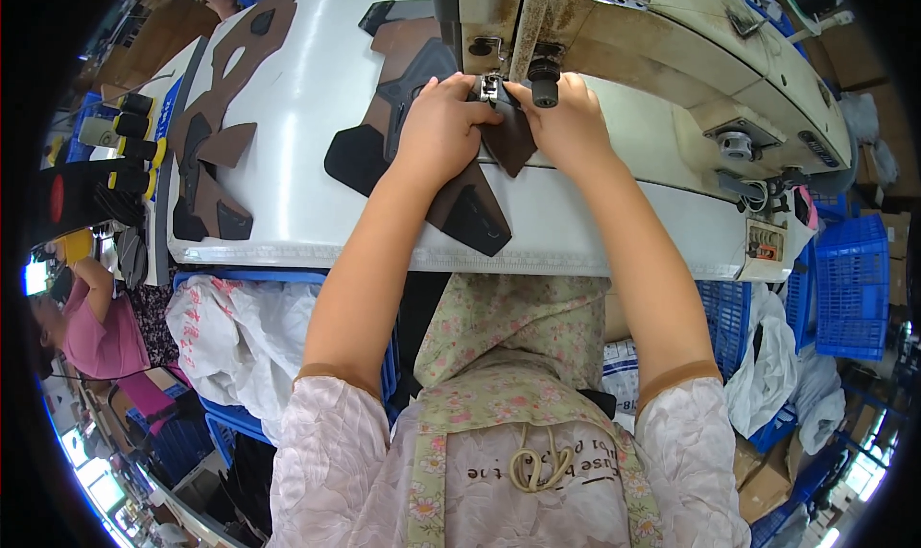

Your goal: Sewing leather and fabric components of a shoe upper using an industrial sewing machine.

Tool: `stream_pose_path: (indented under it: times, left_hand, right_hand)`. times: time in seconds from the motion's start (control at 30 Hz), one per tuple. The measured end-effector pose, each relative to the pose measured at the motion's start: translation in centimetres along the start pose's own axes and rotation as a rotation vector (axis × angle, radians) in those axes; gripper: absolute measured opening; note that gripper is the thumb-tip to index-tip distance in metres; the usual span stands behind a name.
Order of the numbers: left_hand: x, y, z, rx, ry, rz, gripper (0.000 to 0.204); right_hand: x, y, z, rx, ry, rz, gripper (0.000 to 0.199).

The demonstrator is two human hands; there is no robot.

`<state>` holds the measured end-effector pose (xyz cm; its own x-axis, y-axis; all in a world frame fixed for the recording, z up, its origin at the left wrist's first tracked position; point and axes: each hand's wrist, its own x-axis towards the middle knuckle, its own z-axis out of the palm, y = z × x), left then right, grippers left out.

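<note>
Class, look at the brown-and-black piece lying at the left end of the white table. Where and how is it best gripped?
Probably by its pointed brown flap, pinched from the right: the flap juts out sideways from the piece, and white tabletop beside its tip gives fingers room.

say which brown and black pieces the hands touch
The group at the sewing machine, touched by the left hand and right hand; the far-left group lies apart.

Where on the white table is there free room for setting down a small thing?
The widest bare patch of the table lies between the left brown pieces and the middle pieces. A smaller one lies right of the right forearm, behind the front edge. The presser foot is crowded: left hand, right hand and pieces surround it.
</note>
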<state>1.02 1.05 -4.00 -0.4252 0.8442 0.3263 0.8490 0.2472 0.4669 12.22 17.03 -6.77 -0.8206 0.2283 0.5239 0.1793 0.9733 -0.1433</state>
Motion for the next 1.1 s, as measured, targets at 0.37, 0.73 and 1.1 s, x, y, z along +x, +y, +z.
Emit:
stream_pose_path:
  times: [0.37,0.73,1.1]
  left_hand:
    - [0.5,-1.5,-1.5,-0.082,-0.156,0.015,0.037]
    - [2.4,-4.3,-2.6,-0.201,-0.268,0.159,0.037]
    - [4.1,-6.1,-2.5,-0.247,-0.408,0.133,0.05]
  right_hand:
    - [3.7,6.0,-1.1,0.592,-0.203,0.779,0.037]
    - [4.2,11.4,-2.2,0.102,0.057,0.393,0.036]
    - [-1.1,9.8,-1.4,-0.206,0.085,0.294,0.035]
